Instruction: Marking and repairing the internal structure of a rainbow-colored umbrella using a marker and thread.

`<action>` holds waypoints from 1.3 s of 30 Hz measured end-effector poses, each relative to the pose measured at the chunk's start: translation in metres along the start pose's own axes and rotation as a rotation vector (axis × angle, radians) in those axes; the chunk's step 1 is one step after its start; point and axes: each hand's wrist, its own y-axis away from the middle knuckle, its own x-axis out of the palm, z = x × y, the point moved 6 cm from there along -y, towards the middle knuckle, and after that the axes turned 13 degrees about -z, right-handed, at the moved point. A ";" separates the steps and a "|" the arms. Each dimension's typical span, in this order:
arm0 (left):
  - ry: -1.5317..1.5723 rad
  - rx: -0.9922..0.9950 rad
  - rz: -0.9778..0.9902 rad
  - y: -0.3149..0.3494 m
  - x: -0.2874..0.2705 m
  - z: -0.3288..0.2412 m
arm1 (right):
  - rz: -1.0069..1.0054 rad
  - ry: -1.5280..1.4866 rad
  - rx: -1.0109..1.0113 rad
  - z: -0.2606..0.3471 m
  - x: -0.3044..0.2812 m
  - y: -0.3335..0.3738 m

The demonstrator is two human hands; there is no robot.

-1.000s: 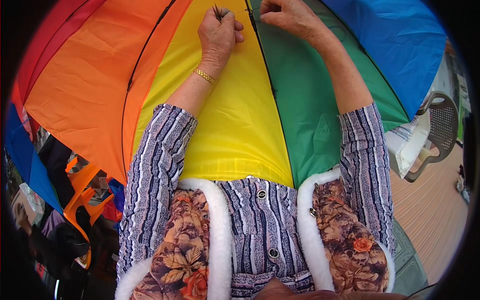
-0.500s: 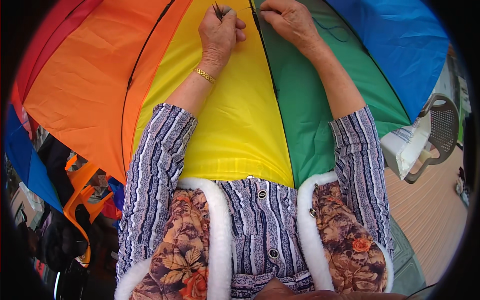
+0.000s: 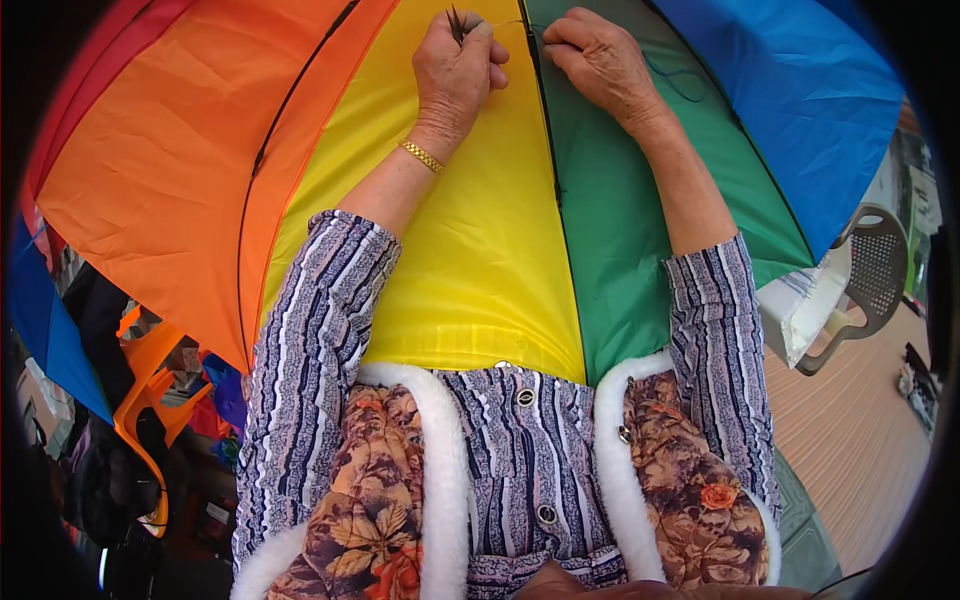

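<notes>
A rainbow-coloured umbrella canopy (image 3: pixel 470 240) lies spread across my lap, its inner side with the dark ribs facing up. My left hand (image 3: pixel 460 80) is over the yellow panel, closed around small dark snips (image 3: pixel 456 27) whose two pointed tips stick up past the fingers. A thin thread (image 3: pixel 507 22) runs from its fingertips toward the black rib (image 3: pixel 545 120) between yellow and green. Beyond that rib, over the green panel, my right hand (image 3: pixel 605 70) pinches its fingertips together; what they hold is too small to make out. Blue thread (image 3: pixel 678 85) curls loosely beside it.
At the left stands an orange plastic chair (image 3: pixel 150 400), with a blue canopy piece (image 3: pixel 60 330) and jumbled coloured cloth near it. On the right are a grey perforated chair back (image 3: pixel 875 270), a white block-like item (image 3: pixel 800 310) and a wood-grain surface (image 3: pixel 850 430).
Both hands have shifted slightly right and down in the picture, as has the rib between them. My right fingertips sit a little farther from the rib. The left still grips the snips.
</notes>
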 end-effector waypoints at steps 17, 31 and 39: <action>0.029 -0.057 -0.030 0.000 -0.004 -0.002 | -0.003 0.004 -0.016 0.000 0.009 -0.003; -0.297 0.207 -0.013 -0.002 0.001 -0.027 | -0.018 -0.019 -0.034 0.028 0.003 -0.005; -0.577 0.478 -0.060 -0.010 0.003 -0.028 | -0.048 0.277 -0.356 0.047 -0.007 -0.012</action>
